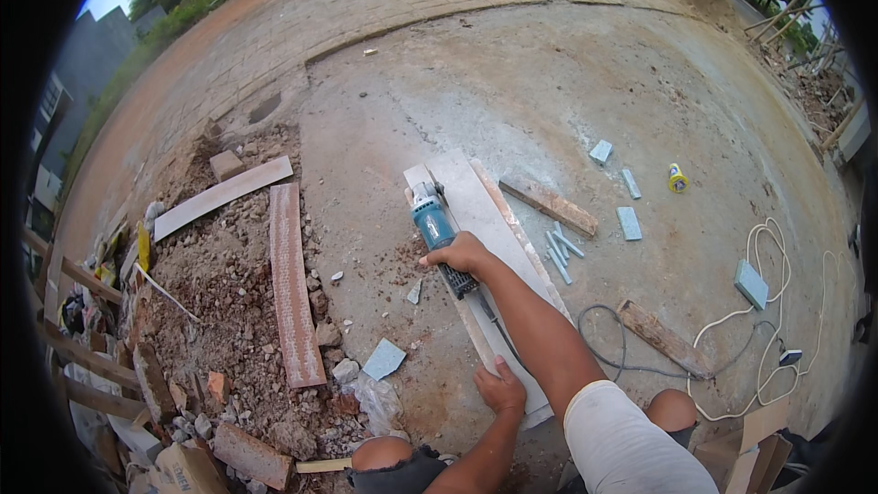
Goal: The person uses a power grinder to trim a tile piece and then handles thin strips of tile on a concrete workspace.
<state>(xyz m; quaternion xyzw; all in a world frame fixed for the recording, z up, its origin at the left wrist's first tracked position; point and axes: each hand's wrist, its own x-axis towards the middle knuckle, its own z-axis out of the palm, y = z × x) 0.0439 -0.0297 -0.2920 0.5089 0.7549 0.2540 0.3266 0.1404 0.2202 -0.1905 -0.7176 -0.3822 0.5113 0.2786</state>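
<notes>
My right hand [465, 254] is wrapped round the body of a teal and black angle grinder [433, 222]. The grinder's head lies over the far left end of a long pale tile [476, 210] on the ground; its disc is mostly hidden. Nearer me, my left hand [501, 388] grips the near part of the tile, thumb on top, with some fingers hidden. A narrow strip [474, 327] runs along the tile's left edge; whether it is separate I cannot tell. From the grinder's rear a dark cord runs back past my left hand.
A wooden block [549, 206] and several thin tile sticks [560, 252] lie right of the tile. Farther right are cut tile pieces [629, 223], a yellow can [677, 177] and a looped white cable [757, 311]. Rubble [219, 311] with a long reddish tile strip [291, 284] spreads left.
</notes>
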